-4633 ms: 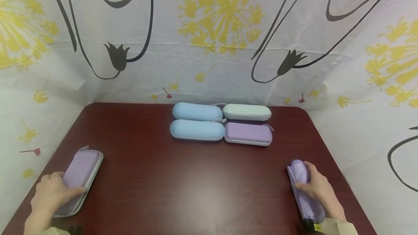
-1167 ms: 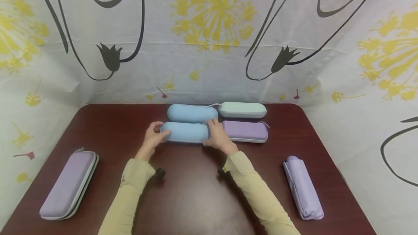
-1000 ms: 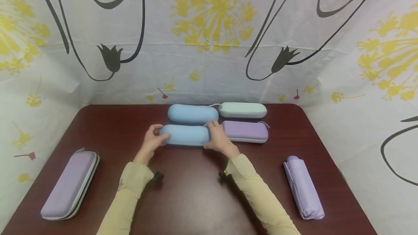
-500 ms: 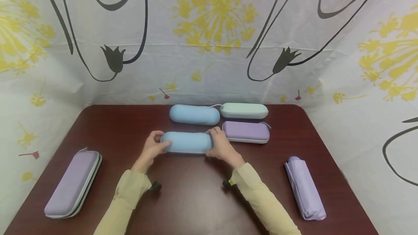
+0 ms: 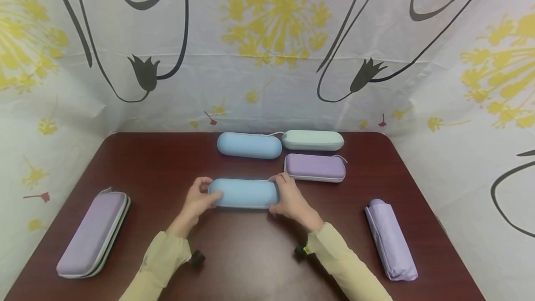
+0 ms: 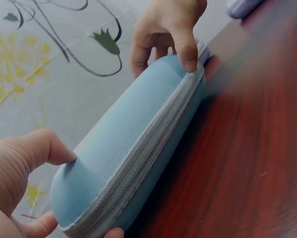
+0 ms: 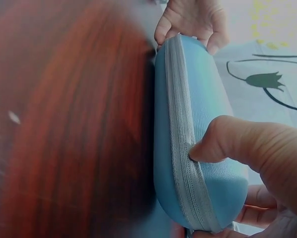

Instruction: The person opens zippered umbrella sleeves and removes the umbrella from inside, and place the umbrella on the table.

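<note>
A light blue zippered case (image 5: 245, 194) with rounded ends lies lengthwise between my two hands near the middle of the table. My left hand (image 5: 198, 201) grips its left end, the thumb pressed on the top in the left wrist view. At the other end my right hand (image 5: 292, 199) holds the case, its thumb (image 7: 213, 146) on the grey zipper band (image 7: 181, 119). Behind it, a second blue case (image 5: 249, 146) lies beside a mint green case (image 5: 312, 140). A purple case (image 5: 315, 167) sits just behind my right hand.
A lilac zippered case (image 5: 93, 236) lies slanted at the table's left side. On the right rests a folded lilac umbrella (image 5: 390, 240). Patterned white cloth (image 5: 267, 82) rises along the table's back and sides. The tabletop (image 5: 242, 264) is dark reddish wood.
My hands left the lilac case and the umbrella and took hold of the front blue case. It has come toward me, away from the other cases.
</note>
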The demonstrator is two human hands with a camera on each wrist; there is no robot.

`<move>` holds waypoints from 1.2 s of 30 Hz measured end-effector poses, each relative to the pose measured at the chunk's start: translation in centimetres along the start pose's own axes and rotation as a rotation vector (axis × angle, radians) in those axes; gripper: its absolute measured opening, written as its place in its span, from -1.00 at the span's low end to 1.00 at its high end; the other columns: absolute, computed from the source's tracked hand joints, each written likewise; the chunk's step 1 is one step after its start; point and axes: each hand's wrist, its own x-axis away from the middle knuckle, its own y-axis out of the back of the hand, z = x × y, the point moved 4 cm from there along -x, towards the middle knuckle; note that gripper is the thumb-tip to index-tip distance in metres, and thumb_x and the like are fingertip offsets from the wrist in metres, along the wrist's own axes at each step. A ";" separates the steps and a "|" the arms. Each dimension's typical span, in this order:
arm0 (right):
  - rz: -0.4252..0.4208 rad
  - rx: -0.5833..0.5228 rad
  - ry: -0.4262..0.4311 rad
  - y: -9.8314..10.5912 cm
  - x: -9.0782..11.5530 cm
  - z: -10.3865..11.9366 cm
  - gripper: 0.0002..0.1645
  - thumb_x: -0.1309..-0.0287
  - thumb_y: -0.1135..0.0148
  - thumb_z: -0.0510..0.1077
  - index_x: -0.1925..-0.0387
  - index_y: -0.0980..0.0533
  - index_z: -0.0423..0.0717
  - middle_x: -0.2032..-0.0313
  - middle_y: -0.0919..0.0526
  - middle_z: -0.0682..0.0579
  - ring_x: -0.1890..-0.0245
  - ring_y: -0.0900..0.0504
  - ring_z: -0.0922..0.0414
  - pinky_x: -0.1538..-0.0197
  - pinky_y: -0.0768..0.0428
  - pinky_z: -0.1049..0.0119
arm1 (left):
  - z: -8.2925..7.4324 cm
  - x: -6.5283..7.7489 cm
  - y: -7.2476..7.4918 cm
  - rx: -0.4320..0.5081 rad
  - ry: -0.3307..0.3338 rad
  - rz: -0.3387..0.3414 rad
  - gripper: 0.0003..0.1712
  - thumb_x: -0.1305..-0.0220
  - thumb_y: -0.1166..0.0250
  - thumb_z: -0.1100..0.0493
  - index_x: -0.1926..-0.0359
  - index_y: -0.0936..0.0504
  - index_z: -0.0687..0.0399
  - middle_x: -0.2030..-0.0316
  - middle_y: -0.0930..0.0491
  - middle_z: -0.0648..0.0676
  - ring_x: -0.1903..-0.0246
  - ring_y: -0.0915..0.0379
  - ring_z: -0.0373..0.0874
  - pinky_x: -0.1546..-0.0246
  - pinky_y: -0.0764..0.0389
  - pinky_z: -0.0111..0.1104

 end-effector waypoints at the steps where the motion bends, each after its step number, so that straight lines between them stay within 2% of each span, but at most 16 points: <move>1: -0.004 -0.008 0.002 0.0 0.3 0.0 -0.21 0.45 -0.51 -0.26 0.01 -0.40 -0.29 0.05 -0.39 -0.15 0.05 -0.38 -0.09 -0.02 -0.47 0.08 | 0.1 0.3 -0.1 0.001 0.001 -0.001 -0.39 0.01 -0.30 0.31 -0.08 -0.27 0.23 0.01 -0.35 0.28 0.30 -0.43 -0.05 0.35 -0.59 -0.26; 8: -0.038 -0.108 -0.031 0.2 2.1 -0.2 -0.22 0.47 -0.46 -0.28 0.02 -0.41 -0.32 0.08 -0.39 -0.17 0.06 -0.40 -0.09 -0.02 -0.46 0.08 | 0.2 1.7 -0.5 -0.005 0.011 -0.004 -0.41 0.02 -0.30 0.32 -0.07 -0.29 0.21 0.04 -0.36 0.27 0.33 -0.42 -0.09 0.38 -0.58 -0.27; 17: -0.067 -0.146 -0.086 0.6 4.0 -0.2 -0.24 0.48 -0.47 -0.29 0.04 -0.43 -0.28 0.14 -0.41 -0.13 0.13 -0.45 -0.06 0.01 -0.46 0.07 | 0.3 3.0 -0.8 -0.086 -0.004 0.026 -0.41 0.02 -0.35 0.30 -0.08 -0.37 0.21 0.09 -0.37 0.26 0.35 -0.46 -0.07 0.40 -0.61 -0.24; 28: -0.053 -0.116 -0.085 0.8 5.8 0.1 -0.27 0.48 -0.50 -0.28 0.09 -0.42 -0.26 0.15 -0.40 -0.09 0.13 -0.44 -0.01 0.03 -0.48 0.07 | 0.3 4.5 -1.3 -0.122 -0.005 0.064 -0.41 0.07 -0.38 0.31 -0.03 -0.36 0.23 0.14 -0.38 0.25 0.39 -0.46 -0.07 0.47 -0.60 -0.23; 36: -0.055 -0.121 -0.110 0.9 6.6 0.4 -0.27 0.49 -0.50 -0.28 0.09 -0.43 -0.24 0.13 -0.41 -0.07 0.12 -0.44 0.01 0.03 -0.48 0.09 | 0.3 5.2 -1.6 -0.130 -0.011 0.066 -0.41 0.13 -0.39 0.31 0.01 -0.36 0.21 0.19 -0.39 0.21 0.40 -0.44 -0.09 0.50 -0.60 -0.24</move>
